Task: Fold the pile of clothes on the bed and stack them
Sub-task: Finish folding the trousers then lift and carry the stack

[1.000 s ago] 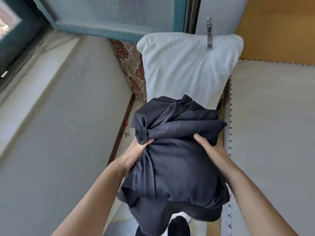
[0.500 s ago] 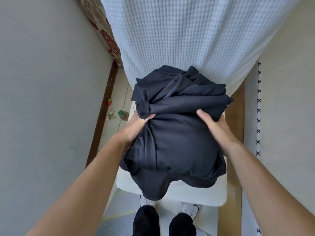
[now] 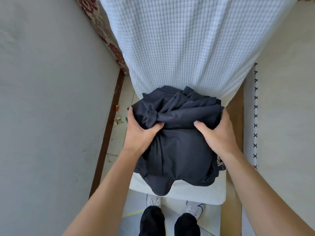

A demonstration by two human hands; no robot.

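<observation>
Both hands grip one dark bundle: left hand (image 3: pixel 142 132) and right hand (image 3: pixel 216 133) pinch its clothes (image 3: pixel 177 147) at the near end of the bed (image 3: pixel 179 48). Folding seems not begun; next, free one garment and spread it flat. How many pieces the bundle holds is hidden.

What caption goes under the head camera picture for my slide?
Both hands, left and right, grip a bundle of dark clothes on the white waffle-textured bed.
</observation>
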